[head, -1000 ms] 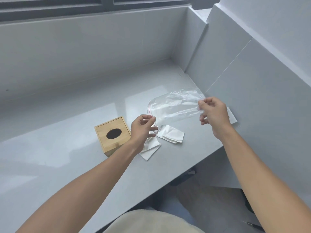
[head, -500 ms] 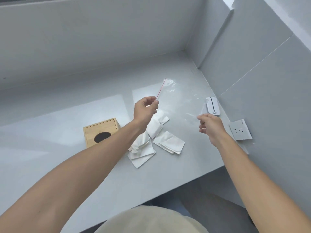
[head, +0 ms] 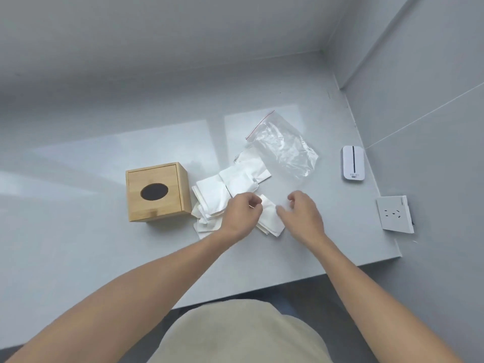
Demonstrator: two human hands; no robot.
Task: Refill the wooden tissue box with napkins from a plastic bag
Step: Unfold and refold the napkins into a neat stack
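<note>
The wooden tissue box (head: 157, 191) stands on the grey counter (head: 104, 258), its dark oval opening facing up. To its right lies a loose heap of white napkins (head: 222, 189). The clear plastic bag (head: 285, 145) with a red zip line lies flat and looks empty behind the heap. My left hand (head: 243, 216) is curled on the top corner of a folded napkin (head: 271, 224) at the heap's near side. My right hand (head: 305, 218) hovers at that napkin's right edge, fingers bent and apart, with its fingertips touching the napkin.
A small white device (head: 353, 163) with a dark stripe lies near the right wall. A white socket plate (head: 395, 214) sits by the counter's right front corner. Grey walls close off the back and right. The counter's front edge runs just below my forearms.
Both hands let go of the plastic bag, which now lies on the counter behind the napkins. They dropped down onto a folded napkin. The view tilted downward.
</note>
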